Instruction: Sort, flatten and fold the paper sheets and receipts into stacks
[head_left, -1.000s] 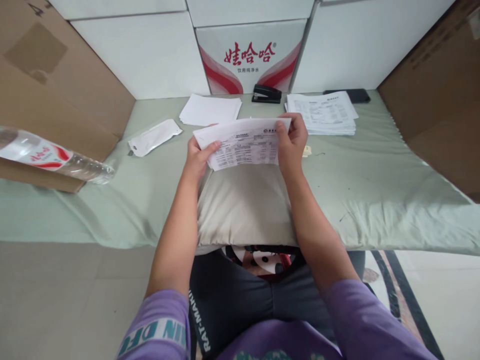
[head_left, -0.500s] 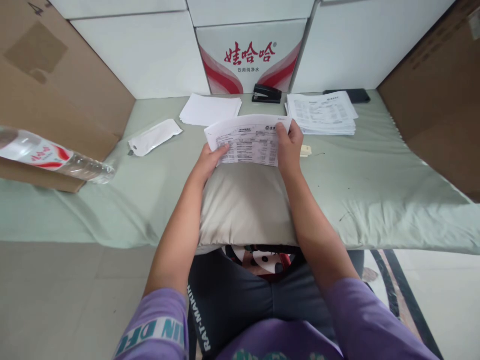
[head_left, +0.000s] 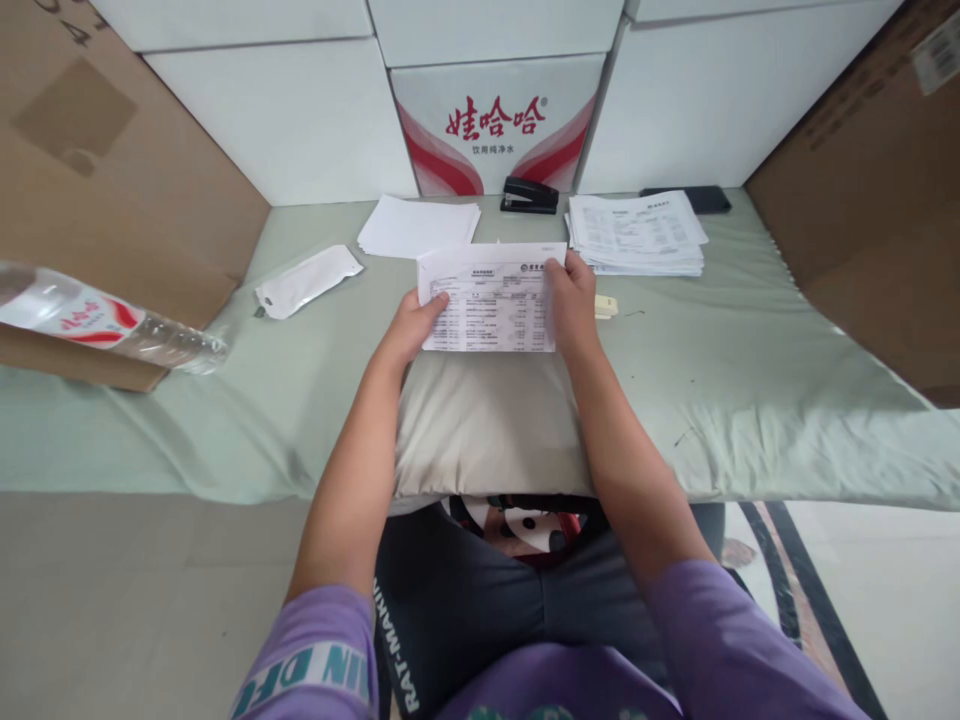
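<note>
Between my two hands I hold a printed sheet of paper [head_left: 491,300], covered in small table text; whether more than one sheet is there I cannot tell. My left hand [head_left: 412,322] pinches its left edge, thumb on the printed face. At the right edge my right hand [head_left: 572,300] grips it the same way, fingers hidden behind. Beyond it lie a stack of blank-looking white sheets [head_left: 416,226] on the left, a black stapler [head_left: 529,195] in the middle and a pile of printed sheets [head_left: 636,232] on the right.
A small pale-yellow item [head_left: 605,306] sits by my right hand. Left are a white packet [head_left: 309,281] and a lying water bottle [head_left: 112,315]. A dark phone [head_left: 697,200] rests behind the printed pile. White cartons [head_left: 499,130] and brown boxes [head_left: 112,150] enclose the green-covered surface [head_left: 735,350].
The paper, curved and tilted before, is now flatter and squarer to me, its printed face showing more fully. My hands have shifted slightly, still on the same edges.
</note>
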